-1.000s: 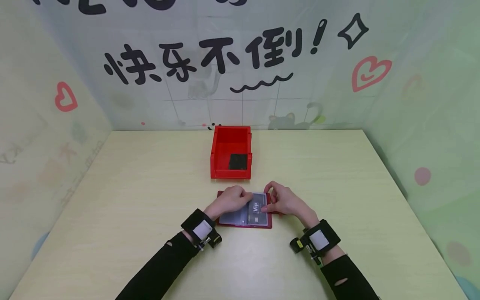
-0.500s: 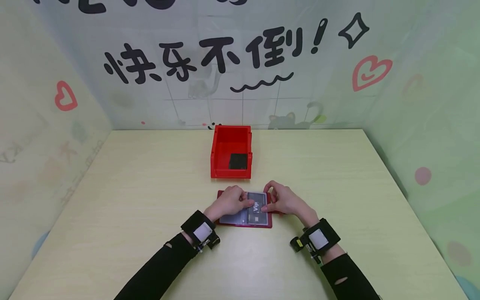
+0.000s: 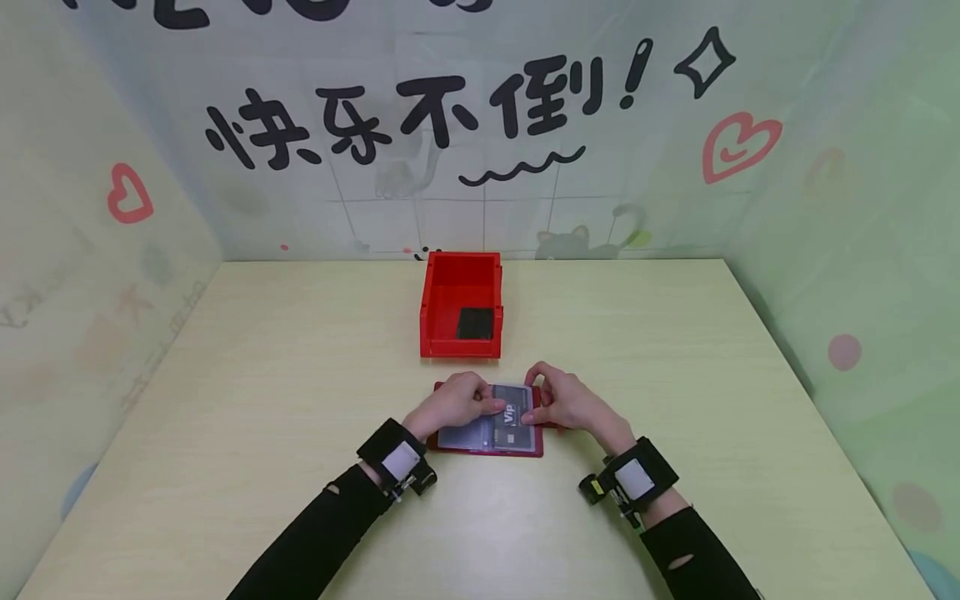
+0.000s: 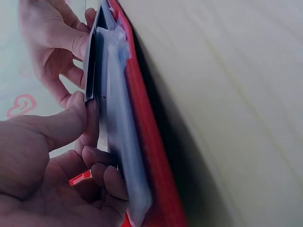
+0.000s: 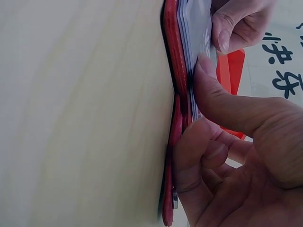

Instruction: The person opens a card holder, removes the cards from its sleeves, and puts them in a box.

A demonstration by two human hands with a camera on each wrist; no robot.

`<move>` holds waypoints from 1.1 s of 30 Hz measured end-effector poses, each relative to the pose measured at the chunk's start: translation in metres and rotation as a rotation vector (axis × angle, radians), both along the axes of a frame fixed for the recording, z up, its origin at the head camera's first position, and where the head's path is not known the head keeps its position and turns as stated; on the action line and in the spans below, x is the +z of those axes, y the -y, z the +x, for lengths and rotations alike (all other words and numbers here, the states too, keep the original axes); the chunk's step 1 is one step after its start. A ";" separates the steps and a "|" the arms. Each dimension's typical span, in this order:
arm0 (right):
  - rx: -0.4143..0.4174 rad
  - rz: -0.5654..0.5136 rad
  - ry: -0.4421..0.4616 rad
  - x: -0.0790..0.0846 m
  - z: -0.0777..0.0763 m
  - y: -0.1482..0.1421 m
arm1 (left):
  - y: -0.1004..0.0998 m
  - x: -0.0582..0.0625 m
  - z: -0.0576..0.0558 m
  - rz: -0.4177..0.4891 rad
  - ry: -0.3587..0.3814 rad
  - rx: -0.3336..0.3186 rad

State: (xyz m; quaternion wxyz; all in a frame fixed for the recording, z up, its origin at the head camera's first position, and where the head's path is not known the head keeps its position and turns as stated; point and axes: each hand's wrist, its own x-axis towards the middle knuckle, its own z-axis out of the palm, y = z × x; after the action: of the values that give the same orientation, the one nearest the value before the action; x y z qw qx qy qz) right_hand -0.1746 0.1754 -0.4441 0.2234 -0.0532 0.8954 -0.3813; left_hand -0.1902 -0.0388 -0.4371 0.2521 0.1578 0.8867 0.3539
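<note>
When read from left to right across the surface (image 3: 300, 375), come first to the left hand (image 3: 457, 402), reaching in from 7 o'clock, with its grip pinching, thumb against forefinger, at the 10 o'clock edge of the grey card (image 3: 512, 435); cannot tell whether on bare card or on clear plastic too. Below that hand, find the left page of the red card holder (image 3: 538, 442), spread open. Look toward 12 o'clock, apart from the holder, for the red bin (image 3: 461, 350), with a dark square (image 3: 476, 322) toward its 5 o'clock corner. Return to the card, marked "Vip", lying over the right page, long axis running 12 to 6 o'clock, centred at 4 o'clock from the left grip and 8 o'clock from the right; call neither nearer. End at the right hand (image 3: 568, 400), pinching the holder's 2 o'clock edge, thumb on top, beside a red tab (image 5: 169, 198).
</note>
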 end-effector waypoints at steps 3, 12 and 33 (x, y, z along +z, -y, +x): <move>0.000 0.006 -0.004 0.000 0.000 0.001 | 0.002 0.000 -0.001 -0.006 0.003 -0.003; 0.006 0.013 -0.004 0.000 0.000 0.001 | 0.008 0.003 -0.004 0.002 0.028 -0.015; 0.010 0.030 -0.001 0.000 0.000 0.000 | 0.009 0.003 0.002 0.025 0.061 0.135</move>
State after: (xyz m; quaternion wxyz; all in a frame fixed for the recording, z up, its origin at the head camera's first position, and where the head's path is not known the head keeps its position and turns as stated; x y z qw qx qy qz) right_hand -0.1746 0.1757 -0.4438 0.2258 -0.0545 0.9009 -0.3666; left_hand -0.1878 -0.0474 -0.4346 0.2524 0.0900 0.8828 0.3857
